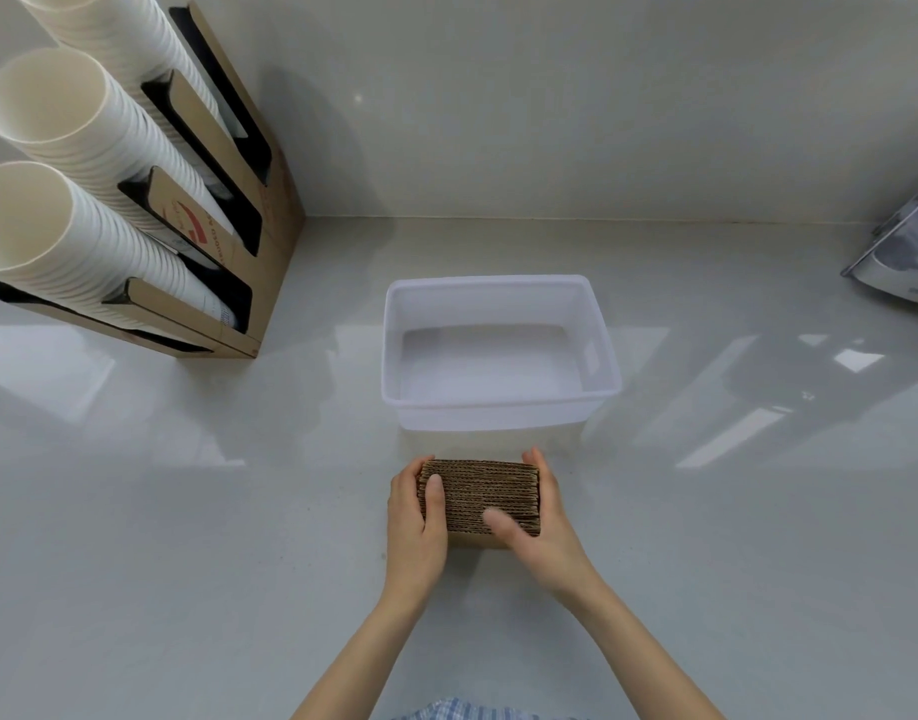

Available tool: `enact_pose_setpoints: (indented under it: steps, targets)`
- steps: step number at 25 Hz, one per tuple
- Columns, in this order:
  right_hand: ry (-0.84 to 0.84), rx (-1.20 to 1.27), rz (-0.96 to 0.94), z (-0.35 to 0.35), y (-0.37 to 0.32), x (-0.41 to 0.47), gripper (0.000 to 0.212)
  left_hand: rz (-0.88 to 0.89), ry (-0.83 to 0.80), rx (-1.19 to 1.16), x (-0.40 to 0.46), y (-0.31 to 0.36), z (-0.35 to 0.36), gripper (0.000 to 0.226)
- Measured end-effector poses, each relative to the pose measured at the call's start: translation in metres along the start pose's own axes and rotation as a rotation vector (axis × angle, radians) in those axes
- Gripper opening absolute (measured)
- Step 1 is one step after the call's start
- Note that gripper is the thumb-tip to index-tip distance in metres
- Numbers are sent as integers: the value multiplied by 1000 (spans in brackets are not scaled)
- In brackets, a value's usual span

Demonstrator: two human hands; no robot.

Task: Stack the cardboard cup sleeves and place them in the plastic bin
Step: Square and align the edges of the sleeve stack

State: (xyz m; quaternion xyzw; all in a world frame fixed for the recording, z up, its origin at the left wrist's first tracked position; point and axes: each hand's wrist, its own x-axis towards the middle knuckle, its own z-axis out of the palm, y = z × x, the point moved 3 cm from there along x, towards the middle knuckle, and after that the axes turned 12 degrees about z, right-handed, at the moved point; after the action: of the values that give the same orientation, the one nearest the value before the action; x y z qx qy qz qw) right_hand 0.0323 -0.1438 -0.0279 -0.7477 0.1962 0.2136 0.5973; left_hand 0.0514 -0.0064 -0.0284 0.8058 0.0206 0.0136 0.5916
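Pressing in from both sides, the left hand [417,517] and the right hand [537,532] hold a stack of cardboard cup sleeves [480,496] between them on the pale grey worktop [186,537]. The sleeves stand on edge, their corrugated rims facing up, packed tight into one block. The left hand's fingers [411,472] curl round the stack's left end with the thumb laid over the top; the right hand's fingers [539,459] wrap the right end, its thumb lying across the top near the front edge, a little blurred. Both hands are clamped on the stack.

Just beyond the stack, near but apart from it, sits the translucent plastic bin [498,291] with nothing in it. At the far left, against the wall, a cardboard dispenser [269,262] holds three slanted columns of white paper cups [82,142]. A metal-edged object [898,252] shows at the right border; I cannot tell what it is. A blue checked garment [462,711] shows at the bottom edge.
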Motion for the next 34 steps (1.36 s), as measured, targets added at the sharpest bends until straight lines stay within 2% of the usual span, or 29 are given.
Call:
enact_pose_setpoints:
  steps: [3, 4, 6, 8, 9, 10, 13, 14, 16, 20, 21, 22, 24, 25, 26, 27, 30, 31, 34]
  targets:
    - [197, 207, 24, 7, -3, 2, 33, -3, -4, 1, -3, -2, 1, 32]
    - [264, 231, 37, 8, -5, 2, 21, -7, -4, -7, -3, -2, 1, 35]
    - [333, 246, 46, 7, -9, 5, 15, -14, -12, -23, -3, -3, 0, 37]
    - [368, 223, 39, 6, -10, 9, 15, -19, -41, -21, -2, -3, -1, 27]
    - [382, 205, 34, 5, -10, 11, 16, -16, -74, -18, -2, -3, -2, 30]
    - [389, 194, 29, 5, -10, 12, 16, -6, -122, -11, -1, -2, -4, 42]
    - [377, 165, 22, 4, -8, 13, 15, 79, -306, 137, 1, -6, -12, 106]
    - [368, 154, 22, 4, -8, 13, 14, 117, -365, 207, 2, -6, -15, 115]
    - [352, 143, 20, 5, -7, 14, 14, 201, -439, 319, 6, 1, -17, 113]
    - [227, 98, 52, 1, -9, 11, 16, 297, -371, 286, 10, 9, -19, 66]
    - [146, 75, 57, -2, -7, 10, 23, 288, -361, 277, 9, 8, -20, 64]
    - [48, 33, 52, -5, -4, 8, 39, 280, -363, 278, 8, 5, -20, 66]
    - [-107, -152, 18, -12, 4, 4, 90, 271, -377, 286, 5, 1, -21, 71]
    - [-137, -276, -9, -14, 7, 3, 106, 276, -387, 292, 5, 2, -22, 72]
    - [-132, -383, -44, -16, 9, 3, 112, 289, -395, 303, 6, 3, -22, 72]
    - [-94, -453, -93, -18, 11, 5, 108, 307, -400, 310, 7, 5, -21, 72]
    - [47, -399, -213, -19, 9, 11, 69, 338, -408, 339, 10, 9, -23, 74]
    - [63, -368, -226, -19, 7, 11, 63, 351, -407, 351, 11, 12, -26, 78]
    - [86, -351, -226, -24, 2, 13, 64, 367, -450, 392, 22, 18, -27, 87]
